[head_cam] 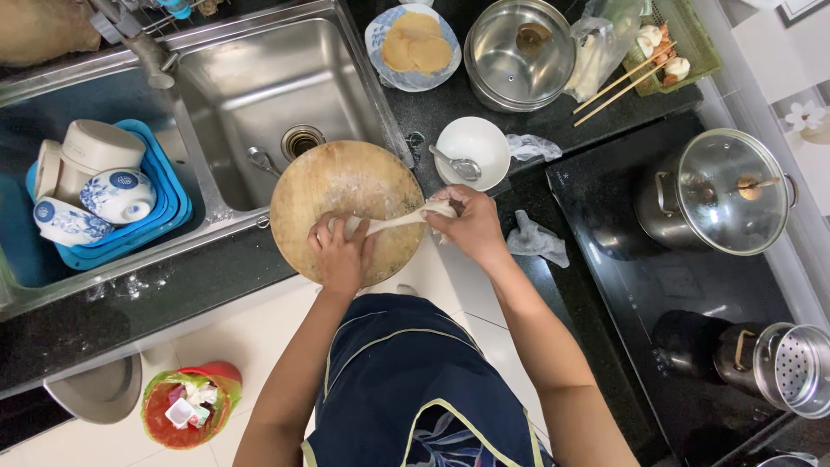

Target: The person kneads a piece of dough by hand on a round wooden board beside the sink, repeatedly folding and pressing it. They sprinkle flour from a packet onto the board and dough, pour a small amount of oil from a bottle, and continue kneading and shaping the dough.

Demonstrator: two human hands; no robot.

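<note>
Left hand (341, 251) rests on the round wooden board (346, 203), its grip clamped on one end of a pale strip of dough (399, 220). Right hand (467, 223) has its grip pinched shut on the other end of the strip, just off the board's edge. The dough runs stretched between the two grips, slightly above the floured board face. The board sits on the corner of the steel sink (259, 86) and the dark worktop (173, 290), directly beneath the left grip. Just beyond the right grip stands a white bowl (474, 147) with a metal spoon (456, 164) in it. A crumpled cloth (538, 240) lies on the worktop just beside the right grip, on its outer side. Farther beyond the grips, a patterned plate (380, 35) carries flat rounds of dough (417, 45), next to a lidded steel pot (519, 56). Well outward of the left grip, a blue tray (169, 203) holds white and blue-patterned crockery (104, 186). Outward of the right grip, a lidded stockpot (718, 195) stands on the black hob (622, 285).
</note>
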